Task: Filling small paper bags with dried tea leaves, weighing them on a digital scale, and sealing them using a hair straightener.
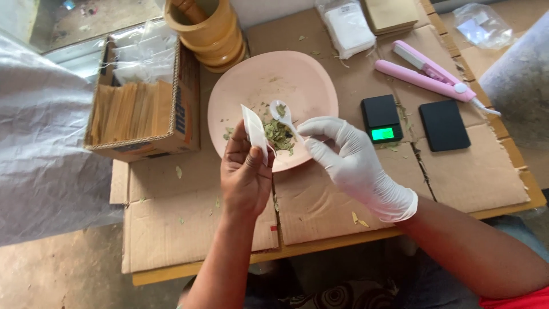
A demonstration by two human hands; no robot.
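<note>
My left hand, bare, pinches a small white paper sachet upright over the near rim of a pink plate. My right hand wears a white glove and holds a small white plastic spoon, its bowl carrying a few dried green leaves just right of the sachet. A small heap of dried green leaves lies on the plate below the spoon.
A cardboard box of brown packets stands at left, a wooden mortar with pestle behind the plate. A small black scale with lit green display, a black lid, a pink sealer tool and stacked white sachets lie at right on cardboard sheets.
</note>
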